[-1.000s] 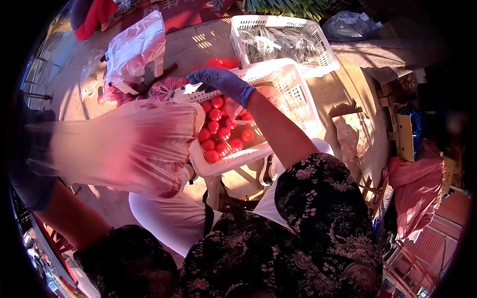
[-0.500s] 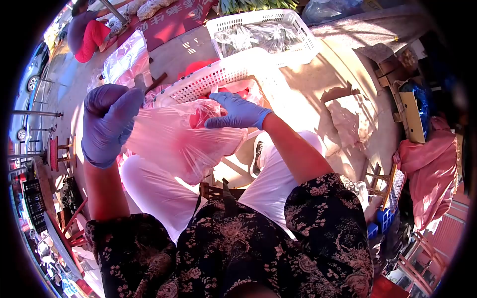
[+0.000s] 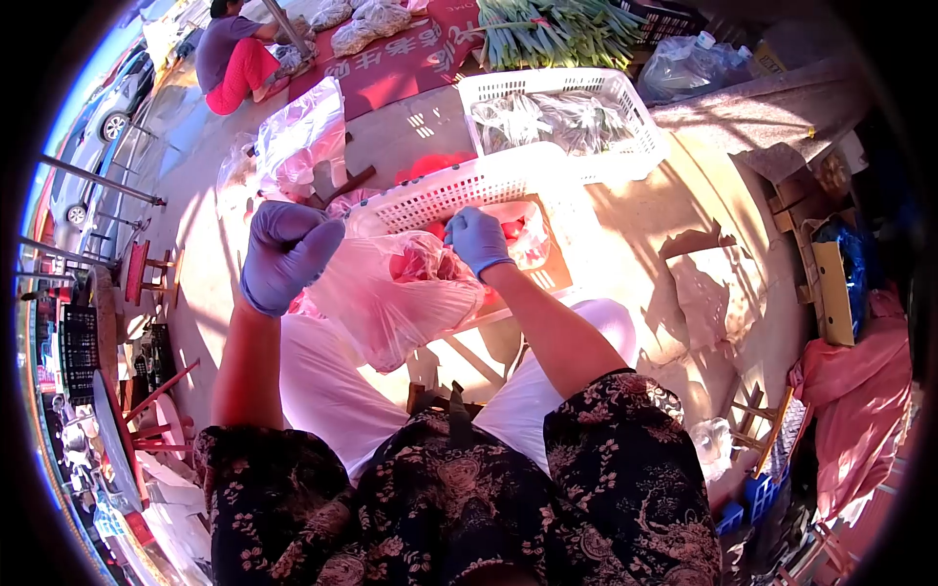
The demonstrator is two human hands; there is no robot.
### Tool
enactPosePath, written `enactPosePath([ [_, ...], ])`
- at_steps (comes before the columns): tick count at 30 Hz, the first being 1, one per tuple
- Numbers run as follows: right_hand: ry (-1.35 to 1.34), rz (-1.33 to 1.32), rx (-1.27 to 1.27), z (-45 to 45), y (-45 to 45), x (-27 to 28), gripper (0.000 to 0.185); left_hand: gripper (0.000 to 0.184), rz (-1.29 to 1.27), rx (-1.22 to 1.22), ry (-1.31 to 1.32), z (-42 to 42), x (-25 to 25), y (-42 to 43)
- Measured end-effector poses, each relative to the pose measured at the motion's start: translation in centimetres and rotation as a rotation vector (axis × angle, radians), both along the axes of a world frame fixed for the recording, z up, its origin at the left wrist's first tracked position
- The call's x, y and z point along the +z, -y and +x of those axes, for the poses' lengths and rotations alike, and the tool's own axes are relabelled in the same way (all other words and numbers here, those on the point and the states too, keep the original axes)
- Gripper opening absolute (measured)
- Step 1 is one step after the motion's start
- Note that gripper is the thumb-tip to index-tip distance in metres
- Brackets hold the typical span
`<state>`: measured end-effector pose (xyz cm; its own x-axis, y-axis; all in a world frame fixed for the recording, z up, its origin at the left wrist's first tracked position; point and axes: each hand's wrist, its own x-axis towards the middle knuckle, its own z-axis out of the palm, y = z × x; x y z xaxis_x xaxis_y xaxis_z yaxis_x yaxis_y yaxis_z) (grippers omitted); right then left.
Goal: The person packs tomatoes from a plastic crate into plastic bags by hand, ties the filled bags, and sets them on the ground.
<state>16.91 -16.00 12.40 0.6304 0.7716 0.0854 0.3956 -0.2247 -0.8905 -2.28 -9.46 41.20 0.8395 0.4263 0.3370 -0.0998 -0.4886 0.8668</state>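
Observation:
A thin, see-through pink plastic bag (image 3: 386, 311) with red things (image 3: 420, 262) inside hangs above my knees. My left hand (image 3: 288, 259), in a blue glove, is closed on the gathered upper left edge of this bag. Also gloved in blue, my right hand (image 3: 477, 240) is closed at the right side of the bag's mouth, and its fingertips are turned away, so what they hold is hidden. Behind both hands stands a white perforated crate (image 3: 459, 184). More red items (image 3: 513, 230) lie in plastic beside my right hand.
A second white crate (image 3: 640, 122) with plastic-wrapped bundles (image 3: 576, 117) stands farther back, before long green stalks (image 3: 547, 34). Clear plastic bags (image 3: 301, 137) are at the left. A person (image 3: 234, 59) squats by a red banner (image 3: 405, 59). A cardboard box (image 3: 833, 293) is at the right.
My right hand has gone from spread fingers over the bag to closed at its mouth. My left hand stays closed on the bag. The whole view has shifted, showing more of the background.

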Motion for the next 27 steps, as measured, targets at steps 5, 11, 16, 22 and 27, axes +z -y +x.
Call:
enactPosePath([
  [5, -0.653, 0.007, 0.096, 1.0, 1.2, 6.1, 0.028, 0.036, -0.063, 0.014, -0.014, -2.7, -0.8, 0.1],
  [11, 0.196, -0.559, 0.689, -6.6, 1.5, 7.0, 0.074, 0.033, 0.118, -0.051, -0.093, -4.0, -1.9, 1.4],
  [16, 0.206, -0.582, 0.834, -10.3, 0.4, 5.4, 0.068, 0.03, 0.125, -0.092, -0.135, -5.1, -3.3, 3.0],
  [22, 0.107, -0.503, 0.686, -10.9, 0.0, 3.0, 0.05, 0.03, 0.084, -0.002, -0.139, -6.6, -3.5, 4.3],
  [27, 0.235, -0.623, 0.613, -10.6, 1.2, 4.0, 0.041, 0.034, 0.07, -0.025, -0.125, -7.2, -3.4, 6.0],
])
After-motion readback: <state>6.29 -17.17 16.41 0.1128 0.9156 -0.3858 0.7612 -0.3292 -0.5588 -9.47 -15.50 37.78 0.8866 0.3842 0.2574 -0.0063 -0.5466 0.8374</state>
